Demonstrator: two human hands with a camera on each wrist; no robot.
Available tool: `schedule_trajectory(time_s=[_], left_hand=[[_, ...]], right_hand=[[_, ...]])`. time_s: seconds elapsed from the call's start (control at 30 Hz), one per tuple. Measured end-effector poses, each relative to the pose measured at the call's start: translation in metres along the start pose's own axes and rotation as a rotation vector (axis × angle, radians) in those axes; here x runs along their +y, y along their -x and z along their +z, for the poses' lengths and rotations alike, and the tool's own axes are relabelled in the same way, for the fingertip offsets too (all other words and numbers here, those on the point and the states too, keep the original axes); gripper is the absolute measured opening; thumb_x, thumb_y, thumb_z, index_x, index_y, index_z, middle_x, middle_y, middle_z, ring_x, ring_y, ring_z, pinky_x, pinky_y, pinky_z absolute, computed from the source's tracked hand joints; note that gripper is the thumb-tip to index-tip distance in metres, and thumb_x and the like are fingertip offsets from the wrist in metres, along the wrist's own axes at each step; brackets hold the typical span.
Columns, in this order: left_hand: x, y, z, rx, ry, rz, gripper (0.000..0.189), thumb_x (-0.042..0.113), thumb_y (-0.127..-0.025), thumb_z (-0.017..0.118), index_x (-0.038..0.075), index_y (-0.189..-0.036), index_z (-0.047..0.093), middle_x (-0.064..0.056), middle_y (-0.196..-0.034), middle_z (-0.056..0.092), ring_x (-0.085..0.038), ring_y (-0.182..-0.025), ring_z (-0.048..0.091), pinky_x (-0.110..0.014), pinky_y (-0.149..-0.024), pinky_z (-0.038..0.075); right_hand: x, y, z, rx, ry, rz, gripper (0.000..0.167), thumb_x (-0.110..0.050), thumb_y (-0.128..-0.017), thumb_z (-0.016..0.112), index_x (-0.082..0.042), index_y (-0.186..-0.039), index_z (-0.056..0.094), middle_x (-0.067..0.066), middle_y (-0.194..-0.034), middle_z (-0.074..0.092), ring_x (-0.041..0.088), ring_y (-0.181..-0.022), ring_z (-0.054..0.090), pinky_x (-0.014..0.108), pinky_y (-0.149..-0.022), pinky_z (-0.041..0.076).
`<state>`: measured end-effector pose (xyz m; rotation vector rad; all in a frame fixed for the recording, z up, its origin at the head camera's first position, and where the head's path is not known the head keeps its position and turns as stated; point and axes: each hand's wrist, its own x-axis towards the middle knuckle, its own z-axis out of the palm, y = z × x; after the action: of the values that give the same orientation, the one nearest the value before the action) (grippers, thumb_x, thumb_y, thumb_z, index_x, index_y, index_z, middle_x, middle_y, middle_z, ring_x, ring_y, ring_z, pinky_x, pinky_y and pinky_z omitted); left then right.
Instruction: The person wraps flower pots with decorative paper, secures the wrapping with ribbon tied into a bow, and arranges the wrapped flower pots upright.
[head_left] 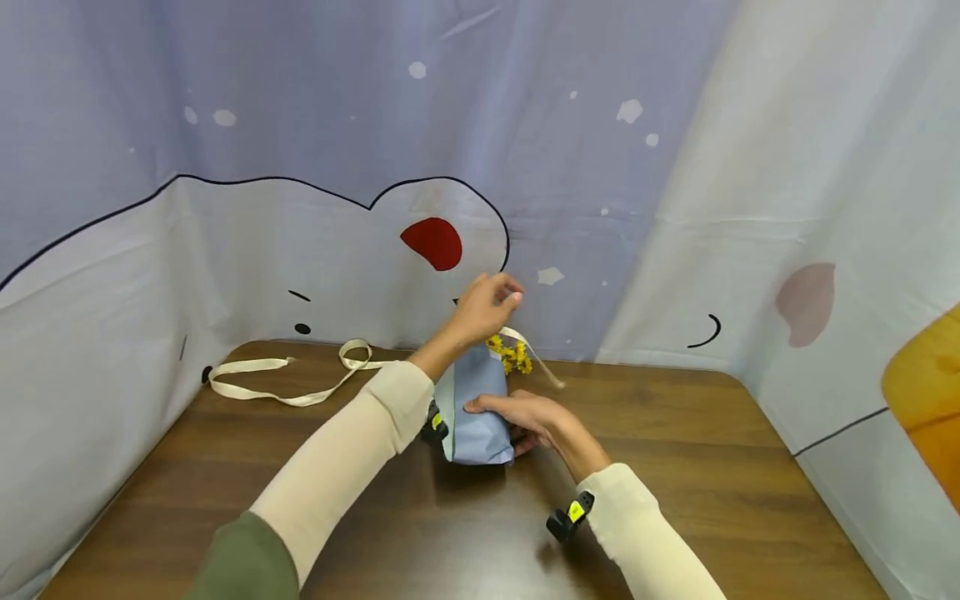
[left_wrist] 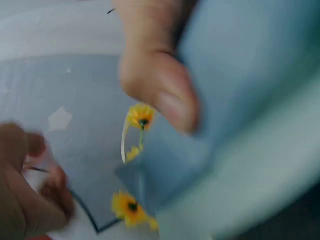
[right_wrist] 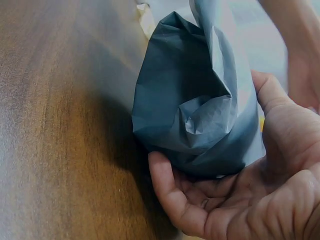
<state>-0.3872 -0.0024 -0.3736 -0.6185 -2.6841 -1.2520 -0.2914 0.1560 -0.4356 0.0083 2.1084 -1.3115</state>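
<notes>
Lying clasped in the right grip (head_left: 528, 416), lower end of a blue-wrapped bouquet (head_left: 480, 439), yellow flowers (head_left: 513, 356) just below the loosely relaxed left grip (head_left: 486, 308), cream ribbon (head_left: 303, 401) alongside.

A way lies free along the desk's (head_left: 697, 475) right edge to its far right corner. The ribbon (head_left: 300, 401) crosses the far left corner; the bouquet (head_left: 480, 432) obstructs the middle; the curtain (head_left: 337, 250) bounds the far edge.
</notes>
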Motion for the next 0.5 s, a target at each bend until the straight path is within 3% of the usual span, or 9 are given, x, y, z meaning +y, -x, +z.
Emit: schedule_trajectory(time_s=[0.07, 0.1, 0.13, 0.2, 0.27, 0.33, 0.37, 0.43, 0.5], left_hand=[[-0.01, 0.02, -0.011, 0.073, 0.005, -0.177, 0.061, 0.058, -0.111, 0.065, 0.006, -0.142, 0.064, -0.018, -0.135, 0.065, -0.031, -0.119, 0.064, -0.049, -0.103, 0.055], [-0.016, 0.032, -0.018, 0.078, 0.022, -0.271, 0.075, 0.066, -0.107, 0.065, 0.002, -0.147, 0.058, -0.02, -0.138, 0.063, -0.032, -0.118, 0.065, -0.048, -0.102, 0.056], [-0.022, 0.044, -0.023, 0.061, 0.051, -0.365, 0.091, 0.075, -0.102, 0.065, 0.001, -0.153, 0.052, -0.02, -0.129, 0.064, -0.031, -0.108, 0.065, -0.046, -0.095, 0.057], [-0.016, 0.076, -0.039, -0.087, 0.127, -0.56, 0.114, 0.084, -0.098, 0.063, -0.004, -0.166, 0.036, -0.026, -0.131, 0.06, -0.036, -0.107, 0.067, -0.049, -0.096, 0.062], [-0.033, 0.093, -0.039, -0.223, 0.285, -0.67, 0.122, 0.092, -0.094, 0.06, 0.0, -0.169, 0.033, -0.025, -0.125, 0.064, -0.034, -0.101, 0.07, -0.046, -0.089, 0.066], [-0.048, 0.104, -0.031, -0.333, 0.47, -0.728, 0.115, 0.093, -0.093, 0.061, 0.004, -0.164, 0.044, -0.023, -0.115, 0.069, -0.032, -0.094, 0.075, -0.045, -0.082, 0.068], [-0.053, 0.108, -0.025, -0.377, 0.545, -0.741, 0.109, 0.091, -0.094, 0.061, 0.004, -0.159, 0.049, -0.023, -0.123, 0.071, -0.034, -0.102, 0.078, -0.047, -0.084, 0.069], [-0.06, 0.112, -0.013, -0.405, 0.652, -0.733, 0.099, 0.085, -0.097, 0.064, 0.004, -0.153, 0.054, -0.021, -0.121, 0.076, -0.033, -0.102, 0.08, -0.047, -0.084, 0.07], [-0.062, 0.115, -0.004, -0.391, 0.678, -0.715, 0.09, 0.078, -0.097, 0.07, 0.003, -0.146, 0.059, -0.015, -0.12, 0.079, -0.029, -0.101, 0.081, -0.046, -0.083, 0.069]], right_hand=[[-0.001, -0.001, 0.0, 0.005, -0.01, -0.001, 0.058, -0.059, -0.091, 0.082, -0.008, -0.114, 0.069, 0.007, -0.098, 0.078, 0.02, -0.086, 0.076, 0.036, -0.074, 0.067], [-0.002, -0.001, -0.001, 0.009, -0.011, -0.003, 0.059, -0.059, -0.091, 0.082, -0.007, -0.116, 0.069, 0.007, -0.099, 0.078, 0.02, -0.087, 0.077, 0.036, -0.075, 0.067], [-0.003, -0.001, -0.002, 0.009, -0.014, -0.005, 0.061, -0.058, -0.092, 0.082, -0.006, -0.118, 0.068, 0.008, -0.101, 0.078, 0.021, -0.088, 0.077, 0.037, -0.076, 0.067], [-0.004, -0.001, -0.004, 0.013, -0.015, -0.012, 0.062, -0.057, -0.093, 0.081, -0.004, -0.122, 0.068, 0.009, -0.104, 0.079, 0.022, -0.09, 0.077, 0.038, -0.077, 0.067], [-0.006, -0.002, -0.007, 0.015, -0.01, -0.014, 0.063, -0.056, -0.093, 0.081, -0.003, -0.124, 0.067, 0.01, -0.105, 0.079, 0.022, -0.091, 0.077, 0.037, -0.076, 0.067], [-0.008, -0.002, -0.007, 0.015, -0.002, -0.019, 0.064, -0.055, -0.093, 0.082, -0.001, -0.126, 0.067, 0.012, -0.106, 0.078, 0.024, -0.091, 0.077, 0.037, -0.075, 0.067], [-0.009, -0.002, -0.007, 0.012, 0.004, -0.022, 0.065, -0.054, -0.093, 0.082, 0.0, -0.125, 0.067, 0.012, -0.106, 0.079, 0.024, -0.091, 0.077, 0.037, -0.075, 0.067], [-0.011, -0.002, -0.006, 0.01, 0.018, -0.028, 0.065, -0.053, -0.092, 0.084, 0.001, -0.126, 0.067, 0.012, -0.108, 0.078, 0.024, -0.092, 0.078, 0.038, -0.076, 0.068], [-0.014, -0.002, -0.004, 0.005, 0.026, -0.035, 0.065, -0.052, -0.092, 0.085, 0.002, -0.126, 0.068, 0.013, -0.109, 0.079, 0.025, -0.093, 0.079, 0.039, -0.078, 0.069]])
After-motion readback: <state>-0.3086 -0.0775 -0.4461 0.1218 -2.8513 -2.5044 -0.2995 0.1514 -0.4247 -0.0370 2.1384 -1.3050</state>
